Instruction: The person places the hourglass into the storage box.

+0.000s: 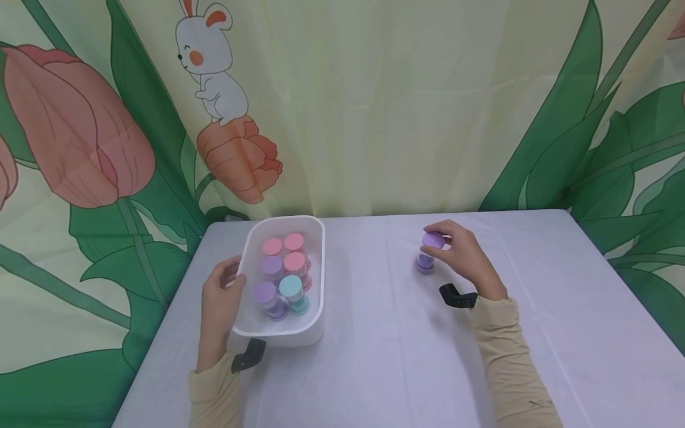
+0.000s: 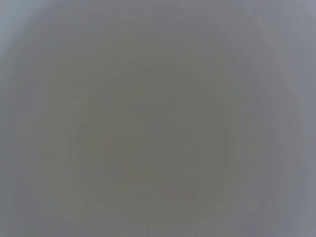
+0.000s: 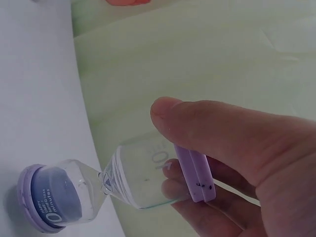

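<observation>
My right hand [image 1: 460, 252] pinches the purple cap [image 3: 195, 173] of an hourglass between thumb and fingers. The purple hourglass [image 1: 425, 261] stands slightly tilted over the right part of the table; blue-violet sand fills its lower bulb, and the upper bulb is clear glass. At the left, my left hand [image 1: 219, 297] holds the side of a white bin [image 1: 316, 330], its thumb at the rim and its fingers along the outer wall. Several hourglasses stand inside: pink-capped ones [image 1: 295, 261], purple-capped ones [image 1: 266, 292] and a teal-capped one [image 1: 291, 287]. The left wrist view is a grey blur.
A white cloth covers the table [image 1: 369, 356], with the bin on its left half. Behind the far edge hangs a curtain [image 1: 374, 107] printed with tulips, leaves and a rabbit on a carrot. Each wrist wears a black camera mount [image 1: 457, 296].
</observation>
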A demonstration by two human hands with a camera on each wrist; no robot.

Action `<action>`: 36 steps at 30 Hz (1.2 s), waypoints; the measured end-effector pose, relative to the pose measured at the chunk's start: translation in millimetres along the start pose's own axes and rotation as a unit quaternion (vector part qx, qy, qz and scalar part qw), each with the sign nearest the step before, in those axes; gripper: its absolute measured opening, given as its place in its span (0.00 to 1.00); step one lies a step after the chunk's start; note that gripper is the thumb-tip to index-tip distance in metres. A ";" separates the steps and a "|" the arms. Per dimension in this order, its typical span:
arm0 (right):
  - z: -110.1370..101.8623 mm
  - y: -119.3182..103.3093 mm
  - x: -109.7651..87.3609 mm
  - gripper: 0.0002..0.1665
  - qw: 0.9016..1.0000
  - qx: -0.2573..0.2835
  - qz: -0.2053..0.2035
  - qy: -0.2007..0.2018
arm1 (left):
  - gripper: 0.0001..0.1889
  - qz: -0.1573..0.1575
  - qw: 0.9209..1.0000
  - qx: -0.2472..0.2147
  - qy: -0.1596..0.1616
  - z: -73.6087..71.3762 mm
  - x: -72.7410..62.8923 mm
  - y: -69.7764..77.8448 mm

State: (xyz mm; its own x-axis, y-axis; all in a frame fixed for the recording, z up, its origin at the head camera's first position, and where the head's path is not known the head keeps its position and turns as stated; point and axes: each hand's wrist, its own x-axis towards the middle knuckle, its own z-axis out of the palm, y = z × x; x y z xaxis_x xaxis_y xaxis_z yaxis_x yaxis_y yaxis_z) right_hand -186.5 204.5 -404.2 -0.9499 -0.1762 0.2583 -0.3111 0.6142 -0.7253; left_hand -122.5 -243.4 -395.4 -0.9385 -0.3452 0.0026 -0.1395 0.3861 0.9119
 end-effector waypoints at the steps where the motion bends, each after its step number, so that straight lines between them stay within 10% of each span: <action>1: 0.0 -1.9 0.6 0.24 1.000 0.001 -0.003 0.001 | 0.23 -0.001 1.000 -0.001 0.000 -0.3 0.0 0.5; 36: 27.3 -83.2 21.0 0.24 0.992 0.095 -0.080 -0.021 | 0.23 -0.007 1.000 0.002 -0.001 -1.5 0.7 -3.0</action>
State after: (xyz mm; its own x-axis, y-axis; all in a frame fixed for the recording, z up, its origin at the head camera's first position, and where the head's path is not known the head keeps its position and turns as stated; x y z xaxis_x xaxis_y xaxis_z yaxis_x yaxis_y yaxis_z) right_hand -181.4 128.7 -355.9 -0.8873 -0.2941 0.3551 -0.4538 0.4208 -0.7855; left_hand -122.2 -246.1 -397.6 -0.9372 -0.3486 -0.0109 -0.1534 0.3841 0.9105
